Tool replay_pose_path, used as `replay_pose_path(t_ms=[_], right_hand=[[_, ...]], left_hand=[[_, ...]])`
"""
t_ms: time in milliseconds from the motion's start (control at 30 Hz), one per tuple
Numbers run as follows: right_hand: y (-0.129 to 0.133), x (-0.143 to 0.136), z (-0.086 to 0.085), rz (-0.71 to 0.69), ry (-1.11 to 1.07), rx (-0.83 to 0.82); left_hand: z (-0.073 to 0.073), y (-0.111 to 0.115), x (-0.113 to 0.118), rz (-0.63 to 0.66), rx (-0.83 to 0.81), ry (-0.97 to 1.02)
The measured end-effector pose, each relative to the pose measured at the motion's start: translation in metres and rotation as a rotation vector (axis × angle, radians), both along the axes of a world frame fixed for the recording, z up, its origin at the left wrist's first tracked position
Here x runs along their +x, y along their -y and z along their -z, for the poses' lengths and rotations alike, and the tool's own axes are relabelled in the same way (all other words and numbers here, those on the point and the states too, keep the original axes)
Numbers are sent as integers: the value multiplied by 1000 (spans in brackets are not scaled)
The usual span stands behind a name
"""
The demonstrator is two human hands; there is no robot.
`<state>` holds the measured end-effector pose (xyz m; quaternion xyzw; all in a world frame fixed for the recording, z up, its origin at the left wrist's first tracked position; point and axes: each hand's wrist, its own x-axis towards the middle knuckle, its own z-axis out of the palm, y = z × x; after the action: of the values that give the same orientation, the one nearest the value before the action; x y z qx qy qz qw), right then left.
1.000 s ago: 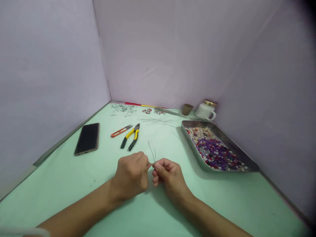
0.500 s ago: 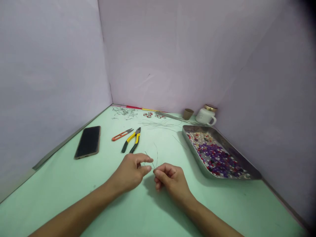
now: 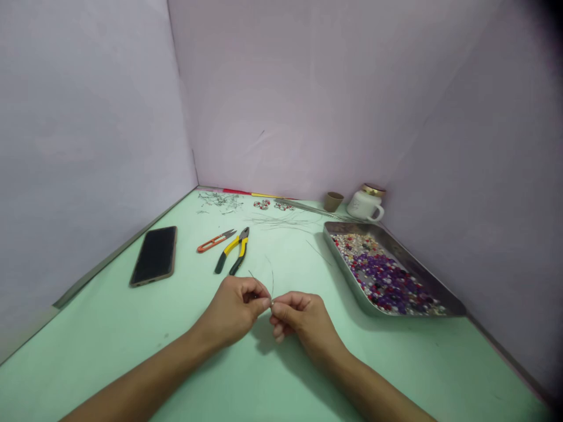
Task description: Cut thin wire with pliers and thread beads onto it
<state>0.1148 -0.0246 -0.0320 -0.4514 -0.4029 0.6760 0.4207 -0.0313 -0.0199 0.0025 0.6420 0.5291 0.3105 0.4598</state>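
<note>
Thin wire (image 3: pixel 272 278) rises in a curve from where my two hands meet over the green table. My left hand (image 3: pixel 240 305) pinches it between thumb and forefinger, and a short dark end sticks out above those fingers. Right beside it, my right hand (image 3: pixel 303 316) is closed in a pinch on the same wire, its fingertips touching or nearly touching the left ones. A tiny pale spot shows between the fingertips, too small to name. Just beyond my left hand lie yellow-and-black pliers (image 3: pixel 234 251) and orange thread snips (image 3: pixel 215 241).
A metal tray (image 3: pixel 352 287) of purple, red and white beads stands at the right. A phone (image 3: pixel 155 256) lies at the left. Along the back are wire scraps (image 3: pixel 219 202), beaded pieces (image 3: pixel 262 204), loose wires (image 3: pixel 285 221), a brown cup (image 3: pixel 333 201) and a lidded white mug (image 3: pixel 364 203).
My left thumb and forefinger, apart before, have closed on the wire. The left hand has come up against the right fingertips, and the wire's upright ends have shifted slightly left.
</note>
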Motion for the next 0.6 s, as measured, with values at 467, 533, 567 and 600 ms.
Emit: replay_pose_path(t_ms=[467, 533, 567, 600], right_hand=[[4, 1, -1, 3, -76, 61], [4, 1, -2, 11, -58, 62], [4, 0, -2, 17, -48, 58], [4, 0, -3, 22, -39, 53]], left_hand=[[-2, -1, 0, 12, 14, -100], [-3, -1, 0, 21, 23, -112], [-3, -1, 0, 27, 26, -106], [-2, -1, 0, 31, 27, -94]])
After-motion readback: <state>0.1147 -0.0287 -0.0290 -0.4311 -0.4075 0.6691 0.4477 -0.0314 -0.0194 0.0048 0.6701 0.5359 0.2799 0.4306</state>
